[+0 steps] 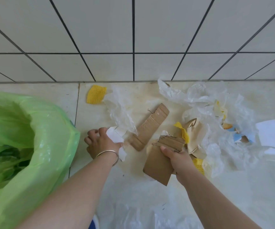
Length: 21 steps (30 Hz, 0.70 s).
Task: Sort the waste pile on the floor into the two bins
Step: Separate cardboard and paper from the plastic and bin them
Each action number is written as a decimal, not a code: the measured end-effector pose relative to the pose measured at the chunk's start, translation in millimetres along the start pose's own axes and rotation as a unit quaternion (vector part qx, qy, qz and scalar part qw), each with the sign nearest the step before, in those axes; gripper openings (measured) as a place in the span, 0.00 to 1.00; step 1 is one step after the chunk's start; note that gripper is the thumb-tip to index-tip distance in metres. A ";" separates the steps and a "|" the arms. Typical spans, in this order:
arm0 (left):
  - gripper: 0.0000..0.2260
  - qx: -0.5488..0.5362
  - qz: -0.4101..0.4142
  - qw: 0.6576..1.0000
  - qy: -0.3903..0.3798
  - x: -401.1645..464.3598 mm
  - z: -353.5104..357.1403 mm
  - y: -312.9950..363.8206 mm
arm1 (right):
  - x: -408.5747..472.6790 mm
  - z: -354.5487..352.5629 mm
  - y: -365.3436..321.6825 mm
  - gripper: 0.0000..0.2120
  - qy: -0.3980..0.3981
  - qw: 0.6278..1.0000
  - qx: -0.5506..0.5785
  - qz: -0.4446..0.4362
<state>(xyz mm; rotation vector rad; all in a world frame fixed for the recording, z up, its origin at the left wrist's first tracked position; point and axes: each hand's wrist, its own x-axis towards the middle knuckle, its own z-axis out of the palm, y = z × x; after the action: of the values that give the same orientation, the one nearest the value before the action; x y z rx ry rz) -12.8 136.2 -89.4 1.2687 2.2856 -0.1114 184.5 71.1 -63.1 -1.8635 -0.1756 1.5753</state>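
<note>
Gripping waste in both hands, we knelt beside the green-lined bin (25, 129).
Our left hand (100, 144) clutched white paper (114, 137); our right hand (178, 157) pinched torn cardboard (160, 161).

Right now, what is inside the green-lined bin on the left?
Inside the green-lined bin, dark green leafy-looking waste shows through the opening. The translucent liner and its folds hide anything deeper, so the rest cannot be told.

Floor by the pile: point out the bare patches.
Bare floor lies between the green-bagged bin, the wall and the yellow foam net. From the long cardboard strip rightward, plastic film crowds everything.
</note>
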 end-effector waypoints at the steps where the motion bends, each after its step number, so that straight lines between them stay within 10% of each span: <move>1: 0.28 0.004 0.005 1.000 0.002 -0.8 1.0 -0.5 | 0.3 -1.2 -0.2 0.07 0.000 1.000 -0.006 -0.001; 15: 0.09 -0.246 0.018 0.969 -0.019 -26.4 -14.1 -5.9 | -15.5 -16.8 -9.0 0.10 0.001 1.000 0.001 -0.021; 21: 0.12 -0.096 0.217 0.957 -0.166 -36.3 1.3 21.3 | -16.6 -23.9 -6.1 0.03 0.001 1.000 0.002 -0.021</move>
<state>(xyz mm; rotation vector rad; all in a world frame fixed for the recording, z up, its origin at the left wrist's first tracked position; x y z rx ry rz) 20.5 119.8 -69.6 1.4874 1.6548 0.0513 204.0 57.6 -45.1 -1.8470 -0.2104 1.5442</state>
